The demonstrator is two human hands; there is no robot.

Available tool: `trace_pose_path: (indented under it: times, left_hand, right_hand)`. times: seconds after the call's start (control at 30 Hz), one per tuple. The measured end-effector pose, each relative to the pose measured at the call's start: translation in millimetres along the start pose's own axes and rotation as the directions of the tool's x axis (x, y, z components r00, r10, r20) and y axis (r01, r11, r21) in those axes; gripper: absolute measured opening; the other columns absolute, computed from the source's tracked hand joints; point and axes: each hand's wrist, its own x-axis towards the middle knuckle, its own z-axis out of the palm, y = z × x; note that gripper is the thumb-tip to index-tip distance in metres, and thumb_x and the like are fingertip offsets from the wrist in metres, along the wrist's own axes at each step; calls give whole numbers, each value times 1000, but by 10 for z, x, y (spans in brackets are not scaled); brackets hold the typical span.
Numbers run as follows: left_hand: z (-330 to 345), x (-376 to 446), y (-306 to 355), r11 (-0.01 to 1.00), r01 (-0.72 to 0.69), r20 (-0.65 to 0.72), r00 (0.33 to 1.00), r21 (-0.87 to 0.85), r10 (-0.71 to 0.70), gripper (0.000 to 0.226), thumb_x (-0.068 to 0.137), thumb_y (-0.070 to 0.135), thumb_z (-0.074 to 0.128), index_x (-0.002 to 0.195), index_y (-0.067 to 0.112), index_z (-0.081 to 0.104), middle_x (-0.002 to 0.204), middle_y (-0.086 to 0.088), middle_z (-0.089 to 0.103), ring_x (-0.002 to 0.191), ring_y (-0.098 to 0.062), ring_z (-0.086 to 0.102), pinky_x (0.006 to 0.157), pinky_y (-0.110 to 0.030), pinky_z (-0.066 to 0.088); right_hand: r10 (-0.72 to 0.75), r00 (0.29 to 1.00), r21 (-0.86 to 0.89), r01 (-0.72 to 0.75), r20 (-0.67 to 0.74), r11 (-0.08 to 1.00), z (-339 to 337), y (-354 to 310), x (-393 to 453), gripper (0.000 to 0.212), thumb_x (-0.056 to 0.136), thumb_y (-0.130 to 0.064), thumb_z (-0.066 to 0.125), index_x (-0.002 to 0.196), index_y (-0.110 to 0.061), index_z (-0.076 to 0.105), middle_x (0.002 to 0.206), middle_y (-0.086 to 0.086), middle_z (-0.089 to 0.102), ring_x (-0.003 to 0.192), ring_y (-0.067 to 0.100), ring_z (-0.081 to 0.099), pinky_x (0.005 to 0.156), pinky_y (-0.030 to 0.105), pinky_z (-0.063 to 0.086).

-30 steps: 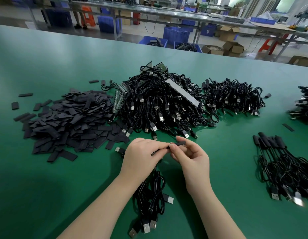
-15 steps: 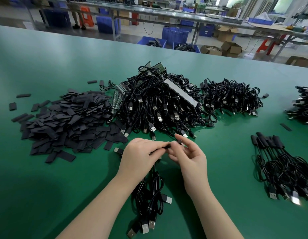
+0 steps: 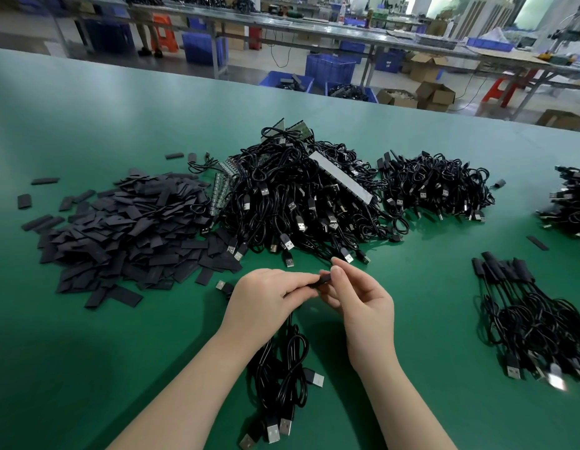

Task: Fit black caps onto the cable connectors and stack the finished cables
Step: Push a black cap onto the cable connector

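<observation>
While left hand (image 3: pixel 269 295) pinches cable | right hand (image 3: pixel 363 297) pinches black cap (image 3: pixel 326 280) | cap pile (image 3: pixel 126 235) left.

A wide green table (image 3: pixel 87 131) carries everything. On its left side lies a flat heap of black caps (image 3: pixel 126 235), with some loose ones scattered around it, and just beside it to the right is a big pile of black cables (image 3: pixel 298 203), followed by a smaller cable pile (image 3: pixel 438 186). At the right lies a row of capped cables (image 3: pixel 529 313), and at the near edge a small cable bundle (image 3: pixel 282 378).
</observation>
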Motion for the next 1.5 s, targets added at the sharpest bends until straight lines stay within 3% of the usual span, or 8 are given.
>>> trace_pose_path:
  times: [0.07,0.17,0.4,0.77,1.07,1.27,1.5]
  left_hand:
    - [5,7,8,1000,10,-12,1000,-21,-10,22,77,27,76,98,27,78,82,13,75,77,-4,64,73,-15,46]
    - [6,7,4,998,32,-13,999,-53,-33,20,78,23,79,98,27,78,81,14,74,77,-3,65,73,-20,48]
    - [12,14,-7,994,63,-3,998,-84,-64,19,77,24,80,96,29,79,78,14,73,76,-2,66,70,-23,50]
    - [22,8,-21,995,62,19,998,-76,-60,20,78,27,80,97,30,78,80,16,73,77,-1,65,72,-25,51]
    - [55,-8,-25,987,108,-12,994,-115,-110,20,78,26,80,98,29,78,80,15,73,78,1,66,72,-23,53]
    - [72,8,-64,993,106,83,991,-59,-101,14,91,32,67,102,29,75,88,14,70,87,-4,63,78,-20,48]
    - [77,0,-74,994,85,102,992,-73,-77,14,93,36,59,95,30,71,82,17,64,86,-4,60,73,-19,46]
  right_hand:
    - [-41,999,-23,41,-9,999,1,-6,-3,17,88,-22,72,103,-29,76,92,9,77,88,20,74,73,24,58]
    - [-95,995,-48,94,-13,994,-10,-28,-5,23,74,-36,76,96,-33,77,88,5,77,83,15,74,72,21,56]
    - [-151,987,-103,144,-56,984,-47,0,30,15,83,-11,77,88,-26,78,82,5,76,76,13,73,72,21,57]
    - [-164,978,-141,145,-128,979,-37,5,28,6,85,-10,76,88,-14,78,81,3,77,74,10,72,70,18,56]
    - [-174,974,-160,151,-142,976,-12,13,4,13,84,-15,78,84,-28,78,84,2,77,79,13,72,73,21,57]
    - [-155,966,-129,130,-207,983,-35,17,31,8,84,-19,78,91,-22,76,86,3,77,83,16,73,78,24,58]
    - [-166,973,-154,141,-162,978,-33,19,17,10,85,-19,77,90,-27,77,87,0,77,85,14,73,76,21,58]
